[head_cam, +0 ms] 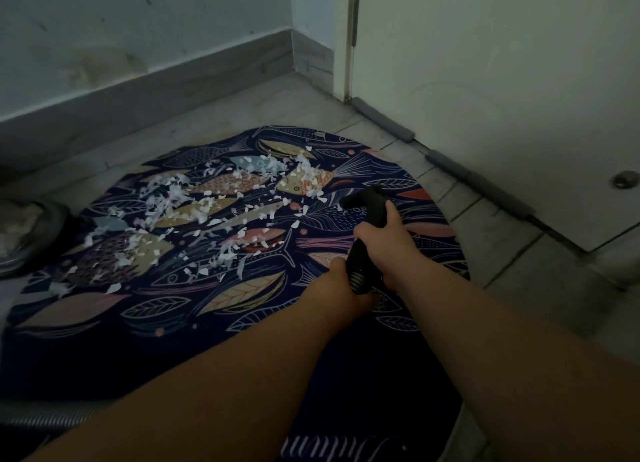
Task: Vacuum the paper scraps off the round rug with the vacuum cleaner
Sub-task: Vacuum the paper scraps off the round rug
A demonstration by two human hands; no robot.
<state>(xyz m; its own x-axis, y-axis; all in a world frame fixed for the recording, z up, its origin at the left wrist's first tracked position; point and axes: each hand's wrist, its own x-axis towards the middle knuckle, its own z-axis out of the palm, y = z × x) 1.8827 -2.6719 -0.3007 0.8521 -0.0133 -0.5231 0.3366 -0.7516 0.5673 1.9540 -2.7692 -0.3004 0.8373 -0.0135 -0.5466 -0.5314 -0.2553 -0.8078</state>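
Step in hand: opening of the vacuum pass, by my reading. The paper scraps [194, 215] lie thick over the centre and far-left part of the round rug [104, 323], and nothing there looks cleared. The near part of the rug carries none.

Hands: my right hand [382, 231] is wrapped round the black nozzle handle [367, 202], over the rug's right-of-centre. My left hand [337, 279] grips the ribbed hose cuff [358, 274] just behind it, toward the rug's near side. The nozzle mouth faces the rug's centre, at the right fringe of the scraps. I cannot tell whether it touches the pile.

Next move calls for: lowering the mouth to the pile and drawing it leftward through the scraps in slow overlapping strokes.

Around:
- A grey corrugated hose [52, 416] lies at the rug's near-left rim.
- A dull rounded object [27, 240] sits off the left rim, unidentifiable.
- A door [485, 80] with a grey draught strip [384, 118] stands off the right rim.

Risks: light scraps may scatter, and the trailing hose may drag across them.
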